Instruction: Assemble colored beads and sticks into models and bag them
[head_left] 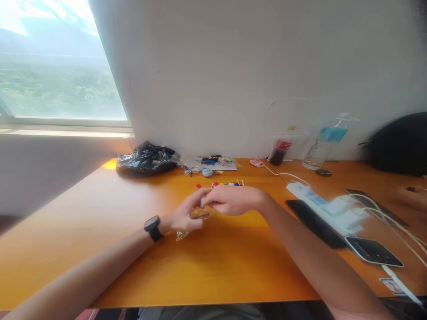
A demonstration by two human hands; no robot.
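Observation:
My left hand, with a black watch on its wrist, and my right hand meet over the middle of the orange table. Both have their fingers pinched together on a small clear plastic bag. A corner of the bag hangs down under my left hand. What the bag holds is too small to make out. Just behind my hands lies a row of small coloured pieces.
A black plastic bag and a card with small parts lie at the back. To the right are a white power strip with cables, two phones, a water bottle, a dark cup and a black bag.

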